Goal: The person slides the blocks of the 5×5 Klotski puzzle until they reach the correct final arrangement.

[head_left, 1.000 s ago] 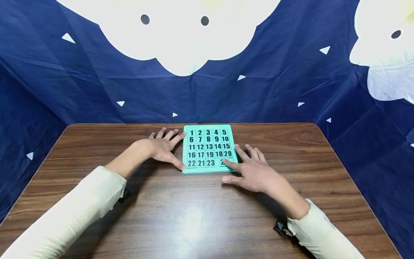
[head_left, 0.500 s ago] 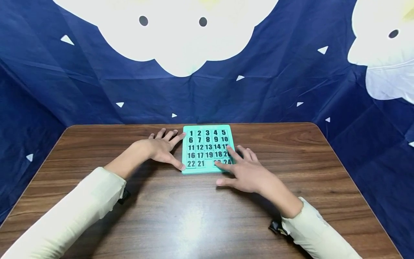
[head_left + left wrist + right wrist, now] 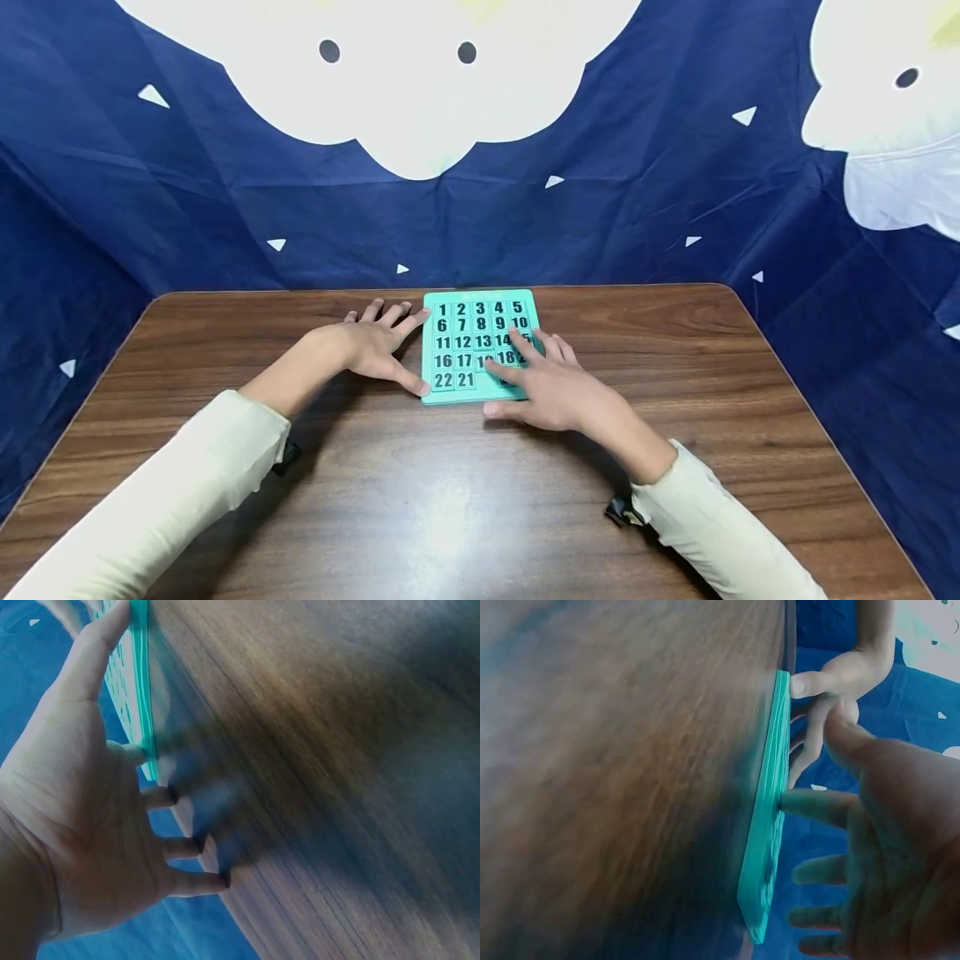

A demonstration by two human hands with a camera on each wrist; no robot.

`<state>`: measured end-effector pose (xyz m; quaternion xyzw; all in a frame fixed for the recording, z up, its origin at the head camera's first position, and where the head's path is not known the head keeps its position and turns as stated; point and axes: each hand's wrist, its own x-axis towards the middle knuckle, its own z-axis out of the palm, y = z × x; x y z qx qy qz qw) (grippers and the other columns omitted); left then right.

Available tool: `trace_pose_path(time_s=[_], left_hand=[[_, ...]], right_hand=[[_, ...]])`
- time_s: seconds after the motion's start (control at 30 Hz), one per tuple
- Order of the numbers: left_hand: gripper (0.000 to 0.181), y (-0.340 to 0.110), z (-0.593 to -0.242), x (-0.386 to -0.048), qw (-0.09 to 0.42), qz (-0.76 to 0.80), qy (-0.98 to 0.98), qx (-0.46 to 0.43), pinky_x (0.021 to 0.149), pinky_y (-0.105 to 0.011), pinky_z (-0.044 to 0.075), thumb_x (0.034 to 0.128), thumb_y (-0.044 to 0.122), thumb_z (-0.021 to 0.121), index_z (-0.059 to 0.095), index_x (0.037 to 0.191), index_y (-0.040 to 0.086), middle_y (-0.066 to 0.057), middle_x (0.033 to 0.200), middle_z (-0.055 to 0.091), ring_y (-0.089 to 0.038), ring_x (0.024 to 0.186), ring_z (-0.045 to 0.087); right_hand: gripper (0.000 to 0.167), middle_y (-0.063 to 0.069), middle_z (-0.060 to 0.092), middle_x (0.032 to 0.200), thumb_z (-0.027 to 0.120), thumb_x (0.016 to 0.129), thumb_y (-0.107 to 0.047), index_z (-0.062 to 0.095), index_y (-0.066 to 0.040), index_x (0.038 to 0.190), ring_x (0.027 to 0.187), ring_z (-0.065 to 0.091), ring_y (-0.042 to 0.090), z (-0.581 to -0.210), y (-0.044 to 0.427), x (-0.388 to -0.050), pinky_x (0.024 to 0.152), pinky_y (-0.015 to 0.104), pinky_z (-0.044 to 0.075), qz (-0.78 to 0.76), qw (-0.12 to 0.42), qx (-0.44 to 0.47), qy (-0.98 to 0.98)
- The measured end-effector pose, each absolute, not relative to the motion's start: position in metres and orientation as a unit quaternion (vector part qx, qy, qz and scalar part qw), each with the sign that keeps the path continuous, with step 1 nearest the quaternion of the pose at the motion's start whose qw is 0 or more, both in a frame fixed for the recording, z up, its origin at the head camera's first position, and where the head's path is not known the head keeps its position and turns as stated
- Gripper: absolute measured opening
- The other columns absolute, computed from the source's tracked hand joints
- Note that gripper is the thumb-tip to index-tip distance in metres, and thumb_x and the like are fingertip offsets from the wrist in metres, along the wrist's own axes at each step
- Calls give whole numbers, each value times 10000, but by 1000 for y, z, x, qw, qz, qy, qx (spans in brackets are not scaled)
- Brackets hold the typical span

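Note:
A turquoise sliding number puzzle (image 3: pixel 463 333) lies flat near the table's far edge in the head view. Its bottom row shows 22, 21 and then a bare slot (image 3: pixel 486 387); tiles right of that are mostly covered by my right hand (image 3: pixel 558 392). My right index fingertip touches the 19 tile (image 3: pixel 481 364), and the other fingers spread over the puzzle's right side. Along the left edge, my left hand (image 3: pixel 367 346) rests its thumb and index fingertip against the frame, fingers spread. The right wrist view shows one finger meeting the puzzle's face (image 3: pixel 769 825).
The brown wooden table (image 3: pixel 442 500) extends toward me. A dark blue cloth (image 3: pixel 450 217) with white cloud shapes hangs behind and beside it. Dark wrist devices, one of them a black strap piece (image 3: pixel 621 510), sit at both cuffs.
The 23 tile slid right, so the bottom-row gap shifted left to the third place. My right hand moved left and its index finger went from the bottom row to 19. The left hand stayed.

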<state>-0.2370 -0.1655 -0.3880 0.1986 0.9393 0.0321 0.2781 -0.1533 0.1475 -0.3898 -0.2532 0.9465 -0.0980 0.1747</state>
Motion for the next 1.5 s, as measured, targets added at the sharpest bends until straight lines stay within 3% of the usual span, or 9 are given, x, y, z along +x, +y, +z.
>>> trace_pose_path(time_s=[0.13, 0.27, 0.37, 0.57, 0.87, 1.1, 1.33, 1.5], left_hand=[[1444, -168, -391, -236, 275, 36, 940, 200, 1340, -848, 37, 802, 957, 737, -70, 1834, 349, -156, 1923, -69, -572, 1740, -122], [1444, -169, -392, -237, 270, 35, 941, 199, 1346, -837, 22, 797, 961, 738, -73, 1831, 362, -143, 1924, -86, -558, 1743, -137], [1441, -169, -392, -237, 272, 34, 941, 199, 1350, -830, 15, 800, 963, 735, -79, 1830, 367, -138, 1924, -98, -552, 1745, -143], [1439, -170, -393, -237, 272, 38, 941, 199, 1352, -827, 18, 799, 963, 733, -72, 1831, 366, -135, 1925, -93, -550, 1746, -137], [1447, -169, -397, -238, 276, 40, 939, 201, 1349, -830, 0, 797, 971, 728, -93, 1826, 372, -131, 1923, -114, -543, 1744, -161], [1445, -168, -397, -240, 271, 36, 941, 200, 1348, -833, 5, 796, 967, 733, -81, 1829, 368, -134, 1923, -103, -545, 1745, -157], [1444, -169, -396, -239, 275, 39, 940, 199, 1348, -831, -1, 801, 961, 735, -83, 1830, 363, -137, 1923, -103, -546, 1745, -153], [1440, -171, -395, -238, 277, 36, 939, 200, 1353, -823, -11, 802, 975, 718, -104, 1823, 380, -123, 1922, -126, -536, 1747, -164]], right_hand=[[762, 161, 62, 1916, 589, 1061, -766, 503, -385, 1715, 1764, 30, 531, -388, 155, -144, 1384, 778, 67, -103, 198, -263, 939], [786, 178, 104, 1910, 596, 1059, -760, 523, -330, 1713, 1761, 65, 533, -385, 161, -145, 1387, 775, 75, -103, 163, -246, 950], [810, 195, 98, 1908, 576, 1075, -746, 480, -294, 1740, 1759, 80, 533, -387, 161, -153, 1395, 760, 82, -90, 146, -222, 960], [850, 189, 49, 1911, 556, 1086, -746, 413, -261, 1769, 1763, 41, 532, -394, 145, -162, 1393, 762, 77, -102, 172, -243, 949], [825, 172, 59, 1914, 586, 1074, -742, 451, -290, 1750, 1768, 27, 520, -388, 155, -145, 1397, 755, 60, -93, 177, -225, 954], [879, 198, 58, 1911, 522, 1084, -770, 311, -311, 1804, 1757, 29, 552, -395, 152, -155, 1403, 748, 49, -65, 171, -202, 962], [816, 171, 49, 1916, 550, 1072, -771, 376, -389, 1772, 1760, -8, 545, -393, 144, -143, 1402, 748, 16, -75, 183, -242, 950], [786, 197, 137, 1903, 558, 1069, -766, 491, -341, 1727, 1756, 60, 550, -387, 149, -136, 1406, 741, 51, -48, 163, -223, 960]])
